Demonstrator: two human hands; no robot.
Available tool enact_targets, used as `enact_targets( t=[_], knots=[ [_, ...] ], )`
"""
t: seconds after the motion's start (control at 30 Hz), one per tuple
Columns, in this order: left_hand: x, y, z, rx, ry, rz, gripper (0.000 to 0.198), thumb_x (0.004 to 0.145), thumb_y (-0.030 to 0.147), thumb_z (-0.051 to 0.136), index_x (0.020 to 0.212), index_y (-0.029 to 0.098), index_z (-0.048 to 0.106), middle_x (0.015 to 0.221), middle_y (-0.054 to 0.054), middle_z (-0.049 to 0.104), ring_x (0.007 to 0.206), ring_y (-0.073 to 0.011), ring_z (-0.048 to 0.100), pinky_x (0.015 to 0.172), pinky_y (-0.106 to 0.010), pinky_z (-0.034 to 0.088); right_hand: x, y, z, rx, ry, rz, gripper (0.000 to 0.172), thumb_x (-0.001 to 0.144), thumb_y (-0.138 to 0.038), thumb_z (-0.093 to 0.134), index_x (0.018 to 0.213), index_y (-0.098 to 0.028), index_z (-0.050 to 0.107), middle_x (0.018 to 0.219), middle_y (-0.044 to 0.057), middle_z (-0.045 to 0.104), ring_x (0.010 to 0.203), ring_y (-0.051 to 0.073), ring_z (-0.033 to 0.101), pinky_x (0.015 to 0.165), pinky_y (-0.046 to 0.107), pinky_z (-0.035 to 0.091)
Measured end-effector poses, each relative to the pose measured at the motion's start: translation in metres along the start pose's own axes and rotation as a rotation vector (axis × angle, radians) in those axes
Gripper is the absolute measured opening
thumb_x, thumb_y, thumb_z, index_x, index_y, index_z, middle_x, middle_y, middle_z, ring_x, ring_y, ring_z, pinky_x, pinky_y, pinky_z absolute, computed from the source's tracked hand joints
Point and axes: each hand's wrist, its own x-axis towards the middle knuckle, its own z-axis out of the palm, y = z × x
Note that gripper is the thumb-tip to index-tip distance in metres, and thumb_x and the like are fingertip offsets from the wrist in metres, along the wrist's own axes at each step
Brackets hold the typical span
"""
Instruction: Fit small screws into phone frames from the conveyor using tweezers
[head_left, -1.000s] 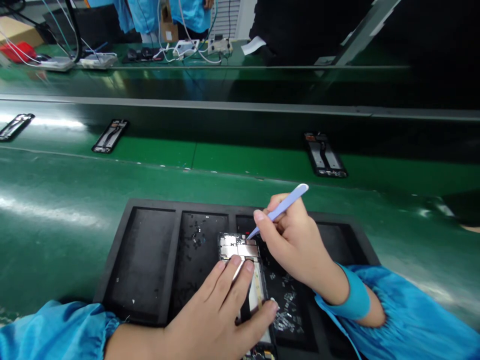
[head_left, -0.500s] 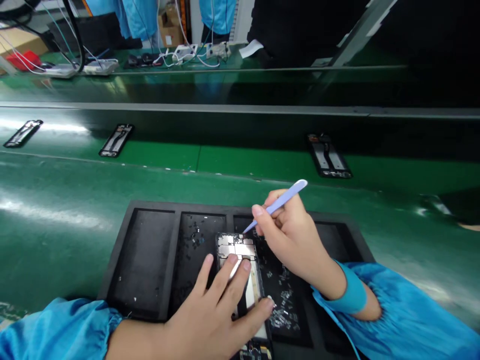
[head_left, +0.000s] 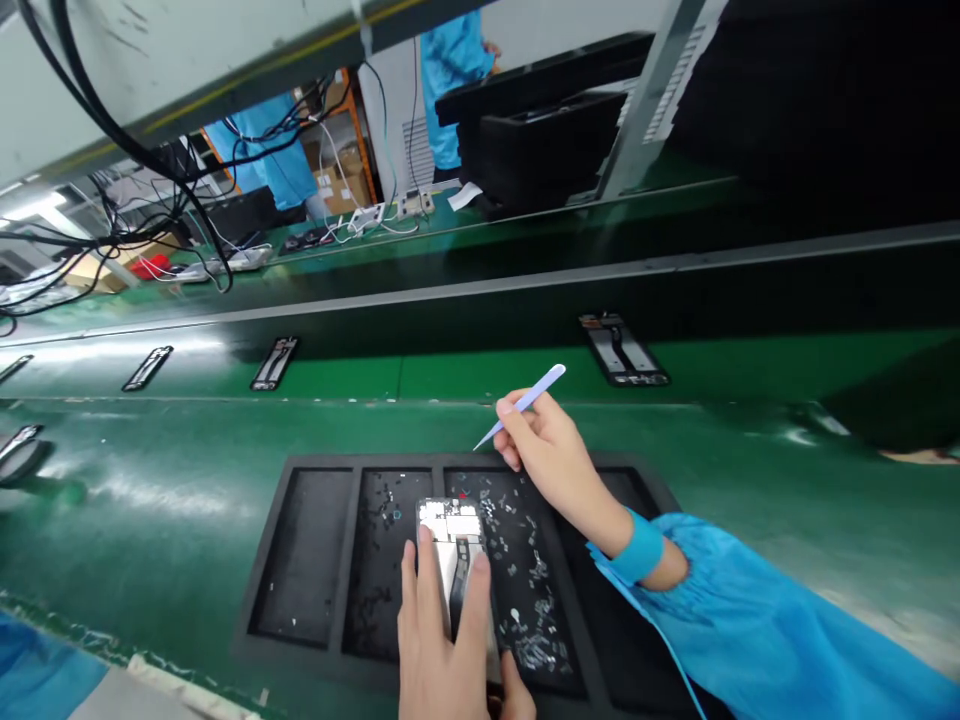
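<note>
An opened phone, with silver shield plates and a dark ribbon strip showing, lies over the middle of a black compartment tray. My left hand grips it: fingers lie along its left side and across its face, the thumb by its lower right edge. Part of the phone is hidden beneath this hand. My right hand pinches pale purple tweezers above the tray's far rim. Their tips point down and left, apart from the phone; I see nothing between them.
Tiny loose parts litter the tray's middle compartments. Beyond it, a phone frame lies at the right and another phone frame at the left. Black cables hang upper left. People in blue stand behind black bins.
My right hand has drawn the tweezers off the phone's top edge. My left hand has gone from spread fingers to holding the phone by its sides. The camera view has tilted and shifted.
</note>
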Motion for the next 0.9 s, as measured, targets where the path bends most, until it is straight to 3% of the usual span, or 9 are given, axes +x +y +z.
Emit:
enact_targets(
  t=[0.13, 0.27, 0.37, 0.43, 0.53, 0.6, 0.67, 0.77, 0.9],
  knots=[
    [0.005, 0.002, -0.005, -0.043, 0.044, -0.03, 0.076, 0.082, 0.005, 0.055, 0.153, 0.025, 0.038, 0.166, -0.015, 0.02, 0.148, -0.0422, 0.033, 0.102, -0.058, 0.056, 0.0, -0.011, -0.016, 0.01, -0.108, -0.038, 0.039, 0.089, -0.059, 0.062, 0.093, -0.021, 0.057, 0.07, 0.0, 0.065, 0.056, 0.015, 0.062, 0.054, 0.028, 0.053],
    [0.024, -0.023, -0.041, -0.133, 0.033, -0.019, 0.066, 0.087, 0.01, 0.051, 0.15, 0.029, 0.042, 0.165, -0.01, 0.027, 0.145, -0.0321, 0.042, 0.107, -0.047, 0.055, -0.008, -0.016, -0.056, -0.21, -0.372, -0.182, 0.019, 0.086, -0.041, 0.073, 0.09, -0.023, 0.075, 0.091, 0.005, 0.076, 0.086, 0.023, 0.073, 0.08, 0.034, 0.058],
    [0.072, -0.055, -0.072, -0.125, 0.067, 0.02, 0.057, 0.089, 0.016, 0.055, 0.144, 0.031, 0.05, 0.161, -0.005, 0.037, 0.144, -0.0263, 0.044, 0.112, -0.041, 0.049, -0.013, -0.005, -0.078, -0.409, -0.536, -0.344, 0.018, 0.095, -0.036, 0.064, 0.101, -0.027, 0.079, 0.103, 0.003, 0.078, 0.095, 0.023, 0.074, 0.086, 0.035, 0.058],
    [0.123, -0.076, -0.075, -0.107, 0.09, 0.044, 0.06, 0.083, 0.019, 0.062, 0.141, 0.029, 0.053, 0.158, -0.005, 0.041, 0.147, -0.0282, 0.04, 0.121, -0.045, 0.039, -0.014, 0.002, -0.084, -0.437, -0.568, -0.401, 0.02, 0.096, -0.034, 0.061, 0.104, -0.026, 0.078, 0.105, 0.003, 0.078, 0.096, 0.023, 0.074, 0.087, 0.034, 0.059],
    [0.207, -0.103, -0.045, -0.098, 0.11, -0.105, 0.065, 0.076, 0.013, 0.067, 0.139, 0.021, 0.055, 0.162, -0.009, 0.034, 0.15, -0.0294, 0.033, 0.126, -0.042, 0.03, -0.014, 0.008, -0.083, -0.446, -0.58, -0.458, 0.02, 0.098, -0.031, 0.058, 0.104, -0.024, 0.076, 0.105, 0.004, 0.078, 0.095, 0.022, 0.074, 0.085, 0.034, 0.06],
    [0.255, -0.117, -0.013, -0.09, 0.107, -0.168, 0.069, 0.074, 0.008, 0.068, 0.141, 0.015, 0.053, 0.167, -0.016, 0.018, 0.151, -0.0339, 0.03, 0.123, -0.042, 0.034, -0.014, 0.008, -0.082, -0.438, -0.594, -0.48, 0.02, 0.098, -0.029, 0.058, 0.103, -0.024, 0.076, 0.106, 0.004, 0.077, 0.095, 0.022, 0.074, 0.086, 0.034, 0.06],
    [0.29, -0.129, 0.018, -0.085, 0.1, -0.221, 0.073, 0.075, 0.006, 0.069, 0.144, 0.011, 0.048, 0.168, -0.022, 0.002, 0.147, -0.0397, 0.037, 0.119, -0.043, 0.04, -0.015, 0.008, -0.081, -0.438, -0.605, -0.497, 0.019, 0.098, -0.029, 0.058, 0.104, -0.025, 0.076, 0.108, 0.004, 0.077, 0.097, 0.023, 0.074, 0.088, 0.036, 0.06],
    [0.319, -0.142, 0.048, -0.079, 0.087, -0.273, 0.074, 0.082, 0.01, 0.069, 0.15, 0.011, 0.039, 0.167, -0.025, -0.005, 0.137, -0.04, 0.049, 0.112, -0.048, 0.046, -0.015, 0.01, -0.082, -0.44, -0.615, -0.513, 0.019, 0.097, -0.028, 0.059, 0.105, -0.026, 0.076, 0.108, 0.004, 0.077, 0.098, 0.024, 0.074, 0.089, 0.039, 0.061],
    [0.334, -0.159, 0.058, -0.06, 0.053, -0.274, 0.063, 0.097, 0.031, 0.061, 0.152, 0.014, 0.036, 0.165, -0.019, 0.017, 0.134, -0.0322, 0.051, 0.112, -0.049, 0.045, -0.014, 0.013, -0.082, -0.399, -0.622, -0.53, 0.019, 0.095, -0.025, 0.062, 0.107, -0.027, 0.077, 0.107, 0.003, 0.077, 0.098, 0.024, 0.074, 0.09, 0.04, 0.062]
  ],
)
